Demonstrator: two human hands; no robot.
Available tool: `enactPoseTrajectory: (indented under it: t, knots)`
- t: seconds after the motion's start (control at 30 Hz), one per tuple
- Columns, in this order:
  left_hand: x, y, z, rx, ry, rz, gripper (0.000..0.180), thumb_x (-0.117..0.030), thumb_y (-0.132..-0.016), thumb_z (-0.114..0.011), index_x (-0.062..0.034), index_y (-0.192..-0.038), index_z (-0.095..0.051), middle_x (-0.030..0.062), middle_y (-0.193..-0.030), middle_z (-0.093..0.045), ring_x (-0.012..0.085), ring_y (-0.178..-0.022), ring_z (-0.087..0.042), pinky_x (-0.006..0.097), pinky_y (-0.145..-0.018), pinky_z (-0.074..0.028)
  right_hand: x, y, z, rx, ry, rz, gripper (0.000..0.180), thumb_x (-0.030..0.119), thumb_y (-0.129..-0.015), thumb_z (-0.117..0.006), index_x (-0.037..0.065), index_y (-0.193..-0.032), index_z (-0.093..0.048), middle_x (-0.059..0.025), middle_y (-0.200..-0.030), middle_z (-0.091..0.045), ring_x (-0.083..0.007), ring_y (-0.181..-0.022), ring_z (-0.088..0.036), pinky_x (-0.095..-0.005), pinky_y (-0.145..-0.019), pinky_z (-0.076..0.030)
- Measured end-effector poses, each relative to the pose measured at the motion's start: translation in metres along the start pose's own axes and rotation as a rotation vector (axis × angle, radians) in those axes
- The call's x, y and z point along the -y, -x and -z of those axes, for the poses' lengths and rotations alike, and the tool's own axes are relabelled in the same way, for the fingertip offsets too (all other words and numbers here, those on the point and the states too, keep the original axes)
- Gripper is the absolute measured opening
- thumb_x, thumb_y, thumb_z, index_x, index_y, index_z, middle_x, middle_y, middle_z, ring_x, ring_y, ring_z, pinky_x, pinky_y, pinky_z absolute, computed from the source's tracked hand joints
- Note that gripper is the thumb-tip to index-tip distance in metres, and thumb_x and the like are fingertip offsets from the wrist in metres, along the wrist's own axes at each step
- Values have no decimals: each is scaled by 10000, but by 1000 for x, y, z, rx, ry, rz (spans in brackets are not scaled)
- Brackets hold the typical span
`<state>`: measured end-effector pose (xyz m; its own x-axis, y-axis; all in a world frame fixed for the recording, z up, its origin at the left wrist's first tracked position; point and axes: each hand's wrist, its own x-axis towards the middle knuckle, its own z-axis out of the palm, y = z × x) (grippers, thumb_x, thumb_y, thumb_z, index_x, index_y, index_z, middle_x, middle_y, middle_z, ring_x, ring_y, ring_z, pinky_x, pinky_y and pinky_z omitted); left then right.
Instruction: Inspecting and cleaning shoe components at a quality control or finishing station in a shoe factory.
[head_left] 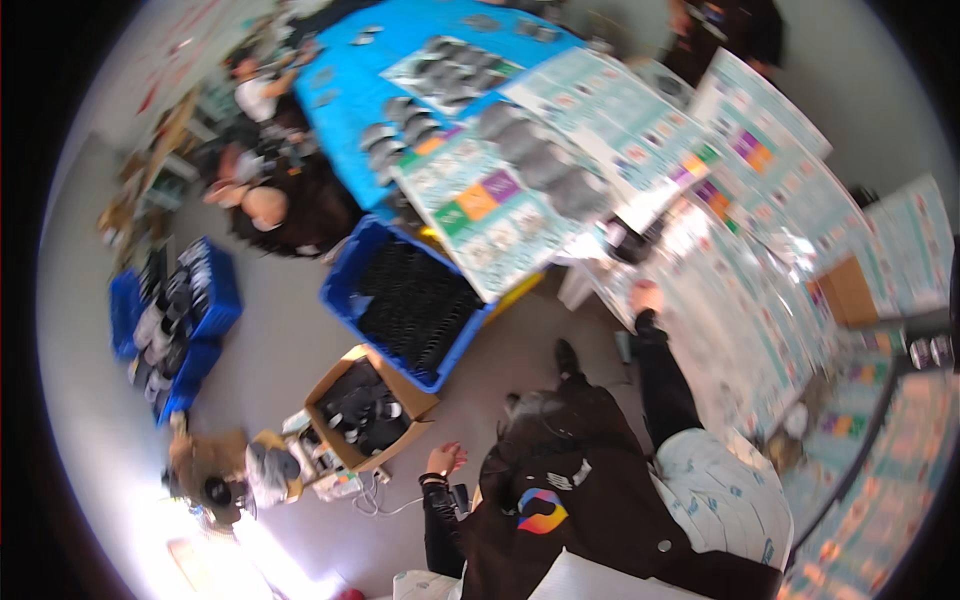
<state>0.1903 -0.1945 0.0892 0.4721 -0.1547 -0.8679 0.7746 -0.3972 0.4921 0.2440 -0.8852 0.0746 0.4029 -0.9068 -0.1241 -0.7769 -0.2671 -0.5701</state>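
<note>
My left hand (445, 460) hangs low beside my dark jacket with its fingers apart and nothing in it, just right of an open cardboard box (365, 405) of dark parts. My right hand (645, 297) reaches forward in a black sleeve and rests on the near edge of a table covered with printed teal sheets (740, 300). The picture is blurred, so I cannot make out whether its fingers grip anything. Several dark grey rounded items (545, 165) lie in rows on sheets farther along the table.
A blue crate (350, 275) of black parts stands on the floor by the table, with more blue crates (215, 300) at the left. Two people (265, 205) sit at the far left and another person (735, 30) stands at the top right. Cables and small devices (340, 480) lie by the box.
</note>
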Motion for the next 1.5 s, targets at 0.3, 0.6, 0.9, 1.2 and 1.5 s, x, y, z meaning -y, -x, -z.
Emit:
enactPoseTrajectory:
  t: [0.3, 0.6, 0.9, 1.2, 1.5]
  knots:
    - [-114, 39, -45, -142, 49, -263, 385, -255, -1030, -584, 10, -1310, -601, 99, -1050, -736, 147, -844, -710, 267, -709, -550, 73, -38, -50, -225, 33, 172, 480, 164, -764, -648, -8, -1211, -616, -249, -1187, -634, -433, -1142, -577, -505, -1015, -466]
    - [-196, 57, -72, -202, 19, -349, 408, -230, -1020, -599, 60, -1308, -587, 137, -1074, -737, 169, -881, -715, 297, -807, -563, 103, -43, -40, -47, 234, 56, 591, 365, -797, -759, 62, -1287, -630, -166, -1197, -660, -416, -1170, -553, -514, -1029, -437]
    - [-238, 65, -94, -204, -65, -406, 414, -244, -1011, -610, 47, -1305, -601, 137, -1086, -739, 177, -929, -727, 303, -827, -565, 108, -34, -8, 234, 214, 312, 468, 366, -905, -694, 77, -1263, -612, -253, -1121, -703, -467, -1041, -661, -563, -858, -527]
    - [-256, 62, -112, -98, -215, -532, 474, -354, -992, -647, 16, -1288, -635, 127, -1081, -740, 178, -928, -724, 302, -832, -563, 134, 61, 62, 617, 339, 575, 421, 344, -802, -753, 10, -1037, -654, -226, -1004, -715, -445, -961, -671, -534, -832, -523]
    - [-244, 143, -91, 371, 314, -419, 544, -418, -1025, -619, -30, -1398, -537, 42, -1209, -672, 129, -1068, -643, 273, -829, -527, 259, 301, 124, 661, -288, 925, 292, 292, -906, -725, 42, -996, -602, -204, -844, -694, -427, -830, -682, -491, -664, -516]
